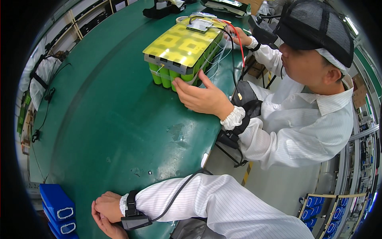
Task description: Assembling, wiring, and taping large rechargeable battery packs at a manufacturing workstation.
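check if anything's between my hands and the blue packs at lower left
Nothing visible stands between the left hand and the blue packs; only a strip of green tabletop shows there. For the right hand, the left hand itself is partly in between.

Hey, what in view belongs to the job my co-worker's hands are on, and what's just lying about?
Apparently part of the job:
- green battery pack, touched by the co-worker's left hand
- yellow sheet on top
- red wire and black wire

Apparently just lying about:
- stacked blue packs, lower left
- black cord, far left
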{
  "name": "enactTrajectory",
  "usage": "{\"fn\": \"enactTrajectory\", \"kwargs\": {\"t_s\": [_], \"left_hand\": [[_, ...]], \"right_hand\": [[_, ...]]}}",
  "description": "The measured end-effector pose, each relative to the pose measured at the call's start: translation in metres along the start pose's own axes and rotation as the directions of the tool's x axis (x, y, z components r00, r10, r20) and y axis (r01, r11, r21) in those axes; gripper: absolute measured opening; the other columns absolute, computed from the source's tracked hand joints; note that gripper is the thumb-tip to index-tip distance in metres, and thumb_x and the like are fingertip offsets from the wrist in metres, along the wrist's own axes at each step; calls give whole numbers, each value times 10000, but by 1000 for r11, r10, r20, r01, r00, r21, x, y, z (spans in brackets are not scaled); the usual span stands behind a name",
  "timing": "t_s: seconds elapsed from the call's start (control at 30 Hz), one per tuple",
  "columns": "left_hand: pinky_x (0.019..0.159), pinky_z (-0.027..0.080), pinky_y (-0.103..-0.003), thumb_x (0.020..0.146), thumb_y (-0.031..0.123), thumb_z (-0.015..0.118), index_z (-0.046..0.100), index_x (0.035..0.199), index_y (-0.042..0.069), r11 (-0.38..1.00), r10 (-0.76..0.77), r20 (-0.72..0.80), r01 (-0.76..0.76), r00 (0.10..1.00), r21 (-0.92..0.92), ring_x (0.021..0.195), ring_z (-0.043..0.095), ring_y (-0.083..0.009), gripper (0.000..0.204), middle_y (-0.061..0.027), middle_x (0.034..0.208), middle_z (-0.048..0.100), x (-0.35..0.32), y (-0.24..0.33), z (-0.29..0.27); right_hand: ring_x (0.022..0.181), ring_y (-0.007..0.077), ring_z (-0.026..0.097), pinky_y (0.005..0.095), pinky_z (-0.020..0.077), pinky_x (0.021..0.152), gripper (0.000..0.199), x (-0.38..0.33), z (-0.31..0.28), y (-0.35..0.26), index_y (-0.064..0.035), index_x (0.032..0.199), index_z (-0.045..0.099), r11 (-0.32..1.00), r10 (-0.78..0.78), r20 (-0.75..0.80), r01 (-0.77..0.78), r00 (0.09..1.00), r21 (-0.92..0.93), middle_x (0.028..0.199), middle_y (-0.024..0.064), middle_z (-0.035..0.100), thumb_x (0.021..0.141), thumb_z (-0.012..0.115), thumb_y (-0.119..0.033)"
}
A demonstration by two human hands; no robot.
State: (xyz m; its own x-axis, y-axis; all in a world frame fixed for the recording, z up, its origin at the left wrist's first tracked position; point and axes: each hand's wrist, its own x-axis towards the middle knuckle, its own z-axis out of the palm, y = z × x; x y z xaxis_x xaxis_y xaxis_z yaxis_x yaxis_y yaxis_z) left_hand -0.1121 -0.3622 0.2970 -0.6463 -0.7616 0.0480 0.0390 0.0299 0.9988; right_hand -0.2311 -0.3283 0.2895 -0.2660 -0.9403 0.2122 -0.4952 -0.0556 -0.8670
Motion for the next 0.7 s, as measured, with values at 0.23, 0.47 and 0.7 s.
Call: {"fn": "enactTrajectory", "kwargs": {"t_s": [0.23, 0.47, 0.7], "left_hand": [[1045, 389, -363, 989, 283, 440, 400, 1390, -8, 1000, 12, 7, -12, 1000, 19, 1221, 510, -248, 497, -153, 1343, 483, 0, 1, 0], [1045, 388, -360, 993, 262, 425, 403, 1388, -9, 1000, 3, -5, -3, 1000, 14, 1220, 509, -245, 479, -150, 1346, 481, -1, 1, 1], [1037, 393, -354, 988, 265, 429, 403, 1386, -6, 1000, 10, 5, -11, 1000, 9, 1212, 513, -239, 482, -146, 1341, 486, 0, 1, 2]], "right_hand": [[867, 324, 669, 418, 497, 793, 159, 1, 9, 5, -53, 738, 718, 999, -43, -88, 45, 995, 17, 829, 157, 691, 732, 667, -204], [789, 319, 686, 411, 523, 713, 132, -1, -14, -4, -45, 698, 708, 1000, -29, 47, 29, 998, -8, 773, 154, 694, 686, 669, -171], [756, 330, 679, 424, 520, 675, 140, -1, -10, -1, -29, 677, 693, 999, -41, 9, 41, 999, -11, 753, 156, 678, 693, 671, -167]]}}
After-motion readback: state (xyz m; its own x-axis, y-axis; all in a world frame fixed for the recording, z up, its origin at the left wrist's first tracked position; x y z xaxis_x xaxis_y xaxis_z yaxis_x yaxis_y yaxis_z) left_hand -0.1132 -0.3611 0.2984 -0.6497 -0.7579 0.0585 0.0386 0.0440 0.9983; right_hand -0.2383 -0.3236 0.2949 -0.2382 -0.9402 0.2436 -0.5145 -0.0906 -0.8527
